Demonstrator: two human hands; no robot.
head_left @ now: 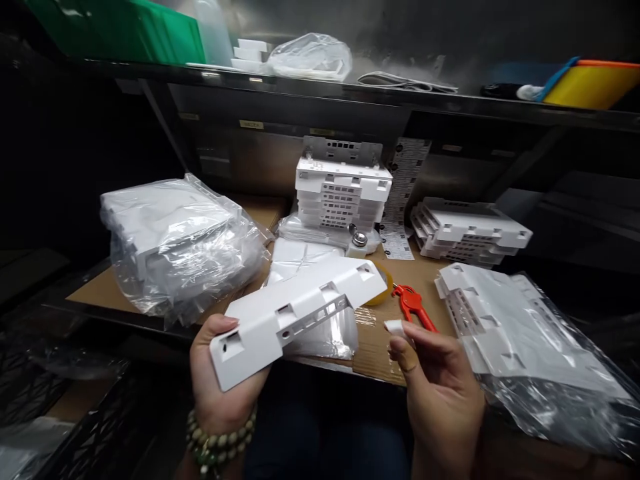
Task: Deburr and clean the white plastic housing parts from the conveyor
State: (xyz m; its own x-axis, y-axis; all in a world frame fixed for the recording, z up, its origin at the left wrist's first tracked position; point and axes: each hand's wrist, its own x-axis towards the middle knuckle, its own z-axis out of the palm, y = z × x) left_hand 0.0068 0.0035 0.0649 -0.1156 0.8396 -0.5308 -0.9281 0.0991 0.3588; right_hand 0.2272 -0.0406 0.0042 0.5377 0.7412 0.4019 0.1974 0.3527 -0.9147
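A white panel is being clasped by the left hand — a white piece is being pinched by the right hand.

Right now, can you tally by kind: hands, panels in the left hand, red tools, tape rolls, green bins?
Hands: 2 (left hand, right hand)
Held panel: 1
Red tool: 1
Tape roll: 1
Green bin: 1
Total: 6

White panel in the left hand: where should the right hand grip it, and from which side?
I'd grip the white panel by its far end, coming from the right: that end juts free, while the left hand holds the near end. The right hand would likely first need to release the small white piece.
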